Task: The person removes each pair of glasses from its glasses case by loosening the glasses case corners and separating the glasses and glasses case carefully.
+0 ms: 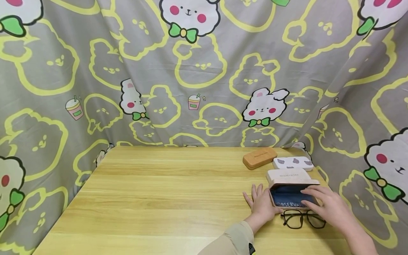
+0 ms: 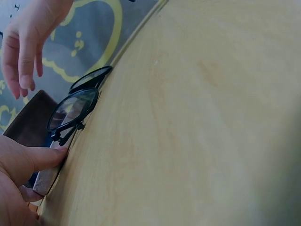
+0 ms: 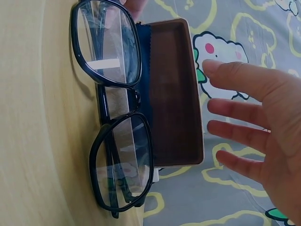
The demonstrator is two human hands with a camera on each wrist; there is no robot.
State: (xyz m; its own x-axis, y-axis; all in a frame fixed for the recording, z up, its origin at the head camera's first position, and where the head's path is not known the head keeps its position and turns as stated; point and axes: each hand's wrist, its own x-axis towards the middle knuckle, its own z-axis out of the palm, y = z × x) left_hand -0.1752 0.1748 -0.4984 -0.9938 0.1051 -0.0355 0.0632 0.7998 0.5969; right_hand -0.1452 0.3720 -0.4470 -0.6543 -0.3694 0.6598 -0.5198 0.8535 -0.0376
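A pale beige glasses case (image 1: 288, 176) stands with its lid raised at the table's right side; its brown lining (image 3: 174, 94) shows. Inside lies a dark blue cloth (image 1: 287, 200) with white lettering. My left hand (image 1: 262, 205) grips the case's front left corner, thumb along the front wall and a finger at the end, other fingers spread outward. Over the case's right part hovers my right hand (image 1: 328, 203), its fingers apart and holding nothing. Black-framed glasses (image 1: 294, 219) with folded temples rest on the table just in front of the case.
Behind the beige case lie a shut orange-brown glasses case (image 1: 259, 158) and a white case with grey patterns (image 1: 293, 163). The wood-grain table (image 1: 159, 198) reaches back to a grey cartoon-print curtain (image 1: 204, 71), which also hangs close along the right side.
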